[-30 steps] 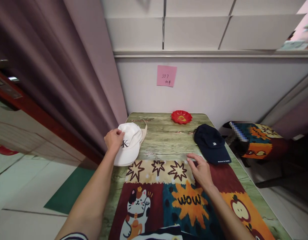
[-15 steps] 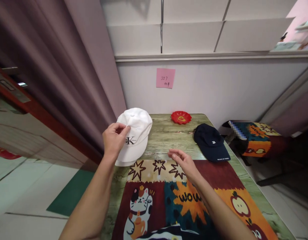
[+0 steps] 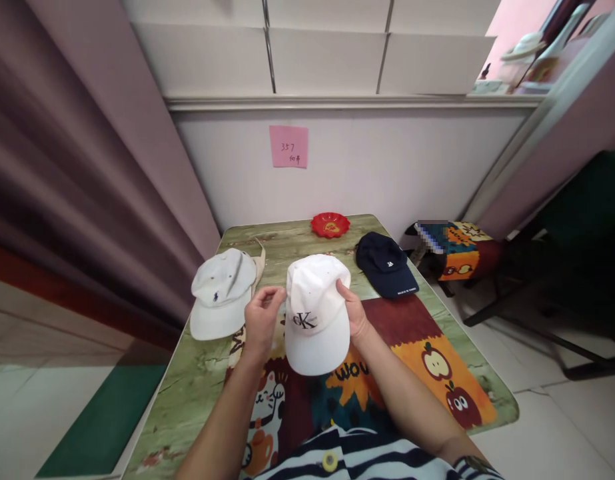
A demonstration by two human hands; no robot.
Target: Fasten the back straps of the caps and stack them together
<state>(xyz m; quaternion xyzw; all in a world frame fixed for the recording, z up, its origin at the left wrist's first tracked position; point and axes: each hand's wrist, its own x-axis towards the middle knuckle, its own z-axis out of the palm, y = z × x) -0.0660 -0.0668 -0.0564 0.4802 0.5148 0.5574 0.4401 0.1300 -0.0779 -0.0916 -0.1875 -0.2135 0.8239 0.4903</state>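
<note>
White cap (image 3: pixel 317 313) above mat (image 3: pixel 387 320), right hand (image 3: pixel 356 317) gripping its side, left hand (image 3: pixel 264 317) half-closed at opposite edge, grey cap (image 3: pixel 222 290) left on bench (image 3: pixel 187 393), navy cap (image 3: pixel 384 263) right.

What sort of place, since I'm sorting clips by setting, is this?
Probably a room in a home, though I can't be sure: a table with a colourful mat stands by a pale wall, a long purple curtain hangs beside it, and a pink handwritten note is stuck on the wall.
</note>
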